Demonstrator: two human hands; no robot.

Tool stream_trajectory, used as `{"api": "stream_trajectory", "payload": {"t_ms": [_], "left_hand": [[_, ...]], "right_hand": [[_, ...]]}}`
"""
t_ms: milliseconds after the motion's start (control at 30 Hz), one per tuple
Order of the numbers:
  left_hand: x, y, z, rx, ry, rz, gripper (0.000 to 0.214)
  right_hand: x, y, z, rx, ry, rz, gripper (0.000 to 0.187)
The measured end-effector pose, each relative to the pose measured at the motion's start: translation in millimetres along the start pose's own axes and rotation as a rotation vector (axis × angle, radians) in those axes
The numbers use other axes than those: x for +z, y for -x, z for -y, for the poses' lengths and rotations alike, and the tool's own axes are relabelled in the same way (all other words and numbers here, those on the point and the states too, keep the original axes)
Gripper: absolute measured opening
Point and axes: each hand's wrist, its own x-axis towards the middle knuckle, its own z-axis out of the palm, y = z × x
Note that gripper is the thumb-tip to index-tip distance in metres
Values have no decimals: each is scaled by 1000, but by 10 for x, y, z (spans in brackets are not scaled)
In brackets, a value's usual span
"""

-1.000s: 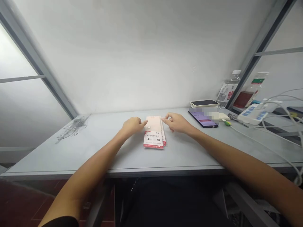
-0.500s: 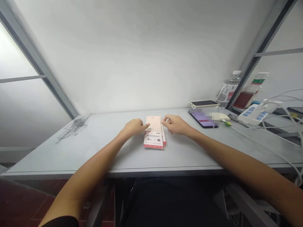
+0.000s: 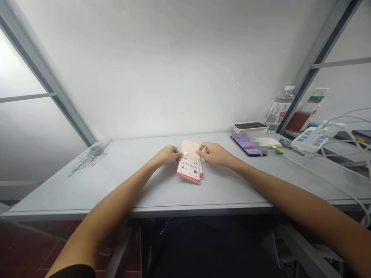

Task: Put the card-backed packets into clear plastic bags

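Note:
A flat pink-and-white ruler-set packet [image 3: 188,166] with a red lower border lies tilted on top of at least one similar packet [image 3: 202,172], whose right edge sticks out beneath. My left hand [image 3: 170,155] is closed, its thumb and finger pinching the top packet's left edge. On the opposite side my right hand [image 3: 213,153] grips the upper right edge between thumb and curled fingers. How many packets are in the pile I cannot tell.
The grey desk [image 3: 139,193] meets a white wall. To the right are a purple-screened phone [image 3: 249,146], another phone [image 3: 251,126], a clear bottle [image 3: 280,110], a bottle of dark red liquid [image 3: 304,116], a power strip [image 3: 310,139] and loose white cables.
The top packet has turned slightly, its upper end shifting right. My right hand has closed onto its right edge, and my left thumb has slid back to the left edge.

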Motion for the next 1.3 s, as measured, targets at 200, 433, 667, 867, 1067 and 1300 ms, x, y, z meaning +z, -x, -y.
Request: {"api": "stream_trajectory", "payload": {"t_ms": [200, 433, 667, 867, 1067, 1300], "left_hand": [[53, 19, -67, 201, 263, -87, 25], [26, 37, -131, 434, 489, -155, 30], [95, 153, -196, 363, 141, -342, 43], [148, 214, -239, 380, -9, -289, 45], [152, 236, -254, 434, -80, -211, 30], [150, 209, -225, 455, -258, -242, 22]], "right_hand": [[-10, -40, -37, 70, -48, -76, 41], [-47, -57, -14, 63, -354, -23, 51], [-22, 11, 72, -132, -689, 41, 37], [20, 8, 68, -152, -713, 107, 26], [64, -1, 65, -155, -781, 170, 31], [98, 7, 67, -207, -663, 155, 27]]}}
